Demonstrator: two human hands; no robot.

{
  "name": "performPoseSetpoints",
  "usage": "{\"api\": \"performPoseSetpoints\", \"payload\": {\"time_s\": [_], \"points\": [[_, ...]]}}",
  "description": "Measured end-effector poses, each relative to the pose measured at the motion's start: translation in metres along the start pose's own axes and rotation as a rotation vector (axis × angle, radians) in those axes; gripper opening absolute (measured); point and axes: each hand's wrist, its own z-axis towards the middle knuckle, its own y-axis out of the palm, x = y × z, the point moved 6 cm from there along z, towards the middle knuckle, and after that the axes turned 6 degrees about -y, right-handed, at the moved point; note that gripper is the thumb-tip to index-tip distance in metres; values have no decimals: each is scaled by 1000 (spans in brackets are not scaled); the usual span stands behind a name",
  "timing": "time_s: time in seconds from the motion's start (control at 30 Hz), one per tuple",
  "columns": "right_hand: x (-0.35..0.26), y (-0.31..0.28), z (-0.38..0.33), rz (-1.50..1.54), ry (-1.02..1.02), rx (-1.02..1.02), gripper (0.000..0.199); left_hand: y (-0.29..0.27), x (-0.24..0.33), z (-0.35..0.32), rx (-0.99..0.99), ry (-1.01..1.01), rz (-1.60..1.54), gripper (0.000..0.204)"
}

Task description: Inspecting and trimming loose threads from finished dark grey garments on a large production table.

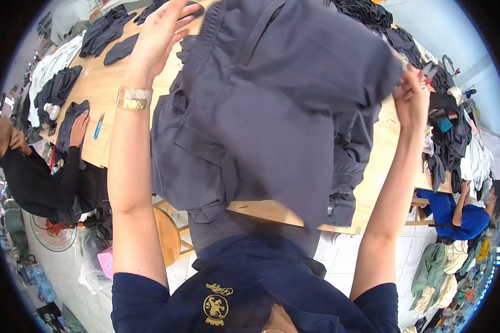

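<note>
A pair of dark grey elastic-waist pants (283,127) is spread in the air over the table, its lower part blurred by motion. Gathers of the waistband and a long pocket opening show toward its upper left. My left hand (160,41) is beside the waistband, fingers stretched and apart, gripping nothing that I can see. At the far right end of the cloth my right hand (413,100) is closed on the pants' edge. Small snips with red on them (428,71) stick out by its fingers. Under the raised pants lies a pile of similar dark grey garments (178,161).
Beneath the pile is a light wooden table (386,161). A blue pen-like tool (99,126) lies on its left part, near a person in black (50,183). Another person in blue (466,221) sits at right. A wooden stool (168,236) stands by the near edge.
</note>
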Motion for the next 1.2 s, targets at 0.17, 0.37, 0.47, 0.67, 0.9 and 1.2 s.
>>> {"api": "performPoseSetpoints", "payload": {"time_s": [0.17, 0.37, 0.47, 0.67, 0.9, 1.2], "points": [[39, -23, -88, -459, -15, -49, 13, 22, -29, -75, 435, -150, 584, 29], [109, -62, -204, -517, 180, 130, 14, 97, -133, -149, 417, -378, 211, 12], [107, -46, -211, -565, 132, 169, 15, 140, -169, -165, 428, -352, 460, 35], [122, -25, -196, -864, -24, -110, 13, 186, -184, -163, 185, -156, 866, 7], [87, 28, -242, -618, -163, -102, 19, 164, -136, -178, 333, -188, 881, 31], [77, 67, -244, -209, 119, -301, 18, 167, -122, -170, 356, -89, 912, 37]]}}
